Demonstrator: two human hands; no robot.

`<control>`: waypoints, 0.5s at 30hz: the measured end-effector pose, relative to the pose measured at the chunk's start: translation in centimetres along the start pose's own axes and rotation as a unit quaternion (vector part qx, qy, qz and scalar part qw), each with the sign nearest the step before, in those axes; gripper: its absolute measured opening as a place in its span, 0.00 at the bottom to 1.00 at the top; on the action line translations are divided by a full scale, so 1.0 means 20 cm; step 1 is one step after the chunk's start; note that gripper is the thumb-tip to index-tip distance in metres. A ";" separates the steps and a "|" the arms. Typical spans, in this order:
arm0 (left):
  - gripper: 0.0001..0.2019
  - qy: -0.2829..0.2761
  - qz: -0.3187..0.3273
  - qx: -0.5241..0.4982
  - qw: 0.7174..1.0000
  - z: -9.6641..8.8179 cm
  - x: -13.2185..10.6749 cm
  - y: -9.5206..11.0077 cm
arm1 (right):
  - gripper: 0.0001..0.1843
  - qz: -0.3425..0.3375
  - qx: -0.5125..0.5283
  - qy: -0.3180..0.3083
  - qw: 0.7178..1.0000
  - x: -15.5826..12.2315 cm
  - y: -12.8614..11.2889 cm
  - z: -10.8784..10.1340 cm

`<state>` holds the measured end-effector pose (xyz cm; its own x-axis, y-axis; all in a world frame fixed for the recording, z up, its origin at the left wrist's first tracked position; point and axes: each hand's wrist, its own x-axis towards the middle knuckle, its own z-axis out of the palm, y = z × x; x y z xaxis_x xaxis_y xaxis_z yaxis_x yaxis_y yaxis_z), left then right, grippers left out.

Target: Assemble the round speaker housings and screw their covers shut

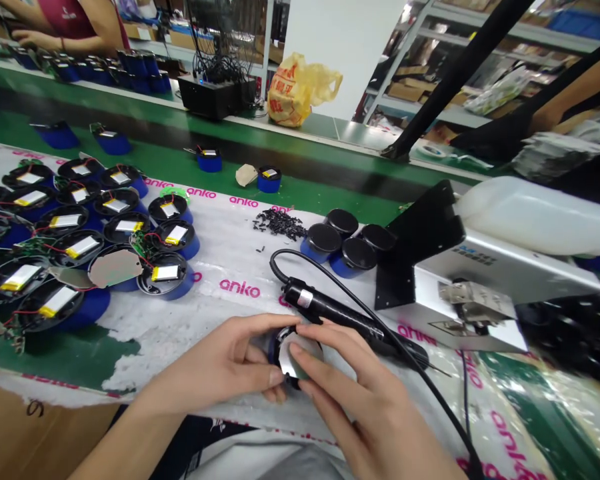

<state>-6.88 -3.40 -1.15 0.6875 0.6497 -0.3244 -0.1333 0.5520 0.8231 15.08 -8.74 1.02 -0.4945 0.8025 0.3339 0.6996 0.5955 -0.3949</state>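
Near the front edge of the table, a small round housing (279,339) with a dark rim is held between my two hands. My left hand (230,363) wraps its left side, thumb and fingers closed on the rim. Fingers of my right hand (353,373) lie over its top and right edge, pressing on a pale, shiny round disc (291,363) set in it. Much of the housing is hidden by my fingers. Just beyond my hands lies a black electric screwdriver (340,313) with its cable, its bit pointing right.
Several blue housings with batteries (80,247) crowd the left. Black-topped blue housings (353,257) stand beyond the screwdriver, beside a pile of small black screws (280,225). A metal screw-feeder-like machine (460,287) stands right. A person (87,27) works at the far left.
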 end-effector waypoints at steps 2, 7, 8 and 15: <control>0.31 -0.013 0.001 -0.021 1.000 -0.01 -0.01 0.01 | 0.19 -0.015 -0.003 -0.012 1.000 0.02 0.01 -0.02; 0.24 0.020 -0.002 -0.015 1.000 0.01 0.00 0.03 | 0.18 -0.023 -0.002 -0.017 1.000 0.06 -0.01 -0.02; 0.23 0.027 -0.005 -0.009 1.000 0.02 0.01 0.03 | 0.18 -0.014 -0.013 -0.017 1.000 0.07 -0.02 -0.02; 0.24 0.081 -0.004 -0.005 0.997 0.05 0.02 0.02 | 0.15 0.039 0.004 0.024 0.999 0.07 -0.05 -0.01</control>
<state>-5.91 -3.52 -0.42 0.5646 0.7207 -0.4024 -0.1356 0.5619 0.8160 13.79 -8.21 2.10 -0.4135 0.8440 0.3416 0.7308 0.5315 -0.4284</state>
